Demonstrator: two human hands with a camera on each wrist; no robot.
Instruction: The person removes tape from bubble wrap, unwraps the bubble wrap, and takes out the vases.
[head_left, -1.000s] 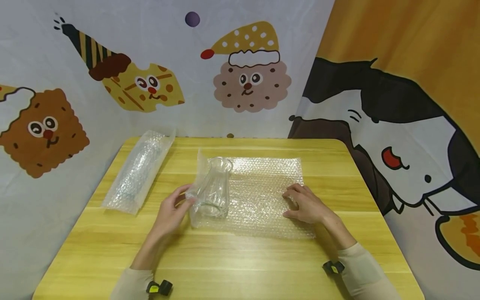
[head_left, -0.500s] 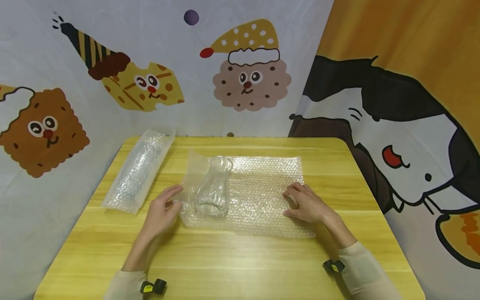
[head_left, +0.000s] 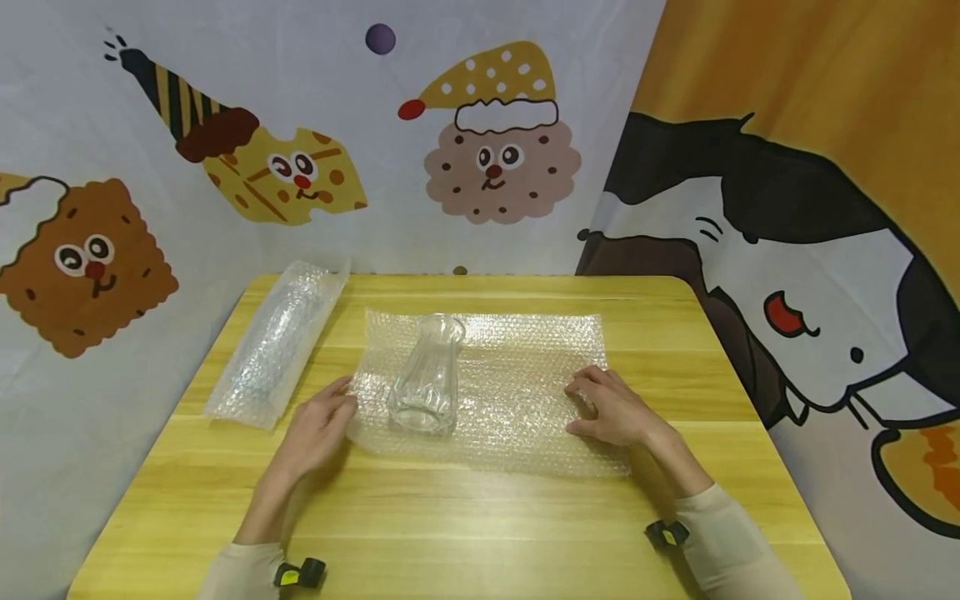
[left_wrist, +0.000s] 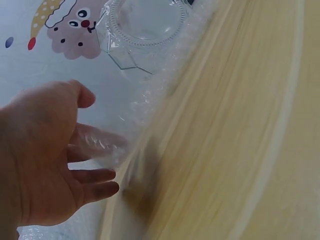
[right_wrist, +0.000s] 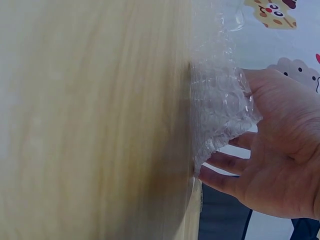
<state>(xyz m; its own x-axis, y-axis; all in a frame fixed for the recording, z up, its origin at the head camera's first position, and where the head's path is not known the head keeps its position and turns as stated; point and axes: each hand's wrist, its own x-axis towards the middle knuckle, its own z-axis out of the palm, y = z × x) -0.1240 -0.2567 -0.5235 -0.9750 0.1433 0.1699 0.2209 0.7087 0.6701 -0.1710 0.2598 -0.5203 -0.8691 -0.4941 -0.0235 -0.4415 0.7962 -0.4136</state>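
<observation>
A clear glass vase with a flared mouth lies on its side on a flat sheet of bubble wrap, its base toward the near side. My left hand is at the sheet's left edge. In the left wrist view the thumb of the left hand stands apart from the fingers, and the wrap's edge overlaps some of them. My right hand rests on the right part of the sheet with loosely bent fingers. In the right wrist view a raised corner of bubble wrap hides the thumb of the right hand.
A long bubble-wrapped bundle lies at the left of the wooden table; its contents are blurred by the wrap. A cloth with cartoon prints hangs behind the table and along its right side.
The left hand has moved left and down, and the sheet's left edge, earlier raised beside the vase, now lies flat. The vase and the right hand have stayed in place.
</observation>
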